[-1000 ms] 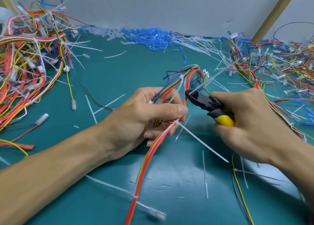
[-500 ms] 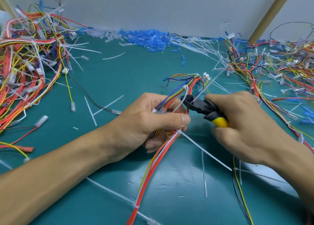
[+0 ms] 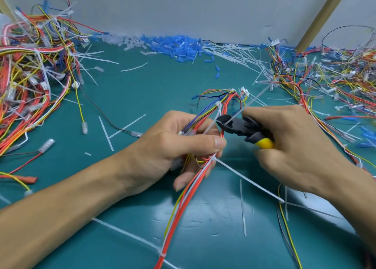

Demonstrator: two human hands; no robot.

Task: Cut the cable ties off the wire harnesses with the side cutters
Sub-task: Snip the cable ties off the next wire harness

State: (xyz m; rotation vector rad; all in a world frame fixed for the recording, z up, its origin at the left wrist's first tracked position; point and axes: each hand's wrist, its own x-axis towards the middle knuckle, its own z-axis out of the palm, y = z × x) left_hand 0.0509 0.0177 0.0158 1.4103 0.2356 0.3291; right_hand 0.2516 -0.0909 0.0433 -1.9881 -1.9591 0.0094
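My left hand (image 3: 173, 146) grips a wire harness (image 3: 189, 195) of red, yellow, white and blue wires above the green mat. My right hand (image 3: 295, 146) holds the side cutters (image 3: 238, 126), black jaws and a yellow handle. The jaws point left, close against the harness just above my left thumb. A white cable tie (image 3: 218, 105) wraps the bundle a little above the jaws, its tail hanging beside them. A second cable tie (image 3: 213, 159) sits below my thumb, its long tail running down to the right. A third tie (image 3: 162, 253) binds the harness near the bottom edge.
A heap of harnesses (image 3: 30, 81) fills the left side and another heap (image 3: 329, 81) the right. Blue sleeves (image 3: 175, 45) and cut white ties (image 3: 234, 53) lie along the back wall. Loose tie pieces (image 3: 243, 207) are scattered on the green mat (image 3: 142, 89).
My right hand has brought the cutters left and a little down, up to the harness. My left hand keeps its grip on the bundle.
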